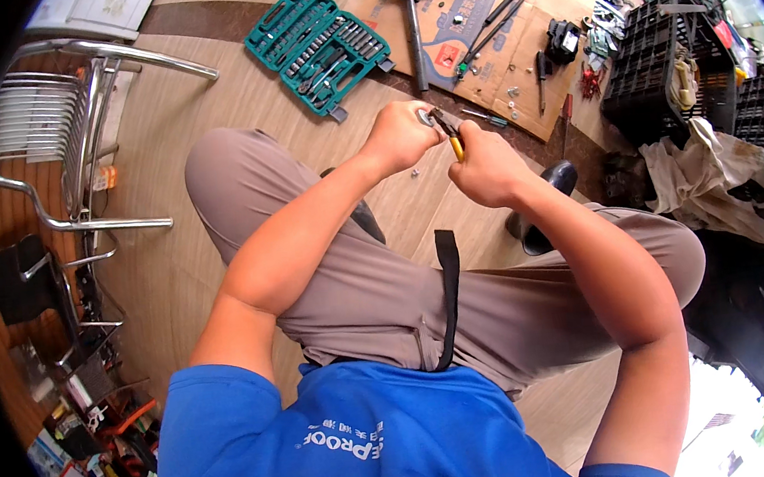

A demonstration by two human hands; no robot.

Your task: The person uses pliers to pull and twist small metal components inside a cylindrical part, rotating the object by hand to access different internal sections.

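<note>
In front of my bent knees, my two hands meet above the tiled floor. My right hand [487, 166] is closed round pliers with yellow-and-black handles [457, 146], whose dark jaws point up and left. Pinched in my left hand [398, 138] is a small silvery metal part [427, 118], round in outline. The plier jaws reach this part; whether they grip it I cannot tell. A tiny metal piece [414, 173] lies on the floor just below my hands.
Ahead lies an open green socket set case [304, 73]. Beside it, a hammer [416, 37] and several tools rest on flattened cardboard [522, 69]. Black crates [638, 76] and a crumpled cloth [711, 172] stand right. A metal chair [82, 129] is left, above piled tools [109, 458].
</note>
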